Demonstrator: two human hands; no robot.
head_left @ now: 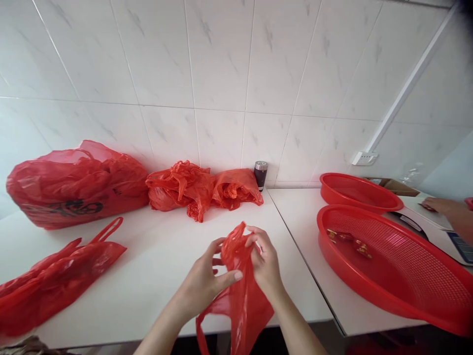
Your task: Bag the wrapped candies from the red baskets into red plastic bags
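White counter [155,266] under tiled wall: left hand [205,278] and right hand [264,264] both pinch a red bag [242,296], hanging lengthwise toward six o'clock

A white table [155,266] stands against the tiled wall; on it lie a large full red bag [74,185] at the back left, two crumpled red bags [201,187] beside it, a flat red bag [51,281] at the front left, and a small dark cup [260,173], perhaps a thermos; a second white table [306,231] just to the right carries two red mesh baskets [391,266].
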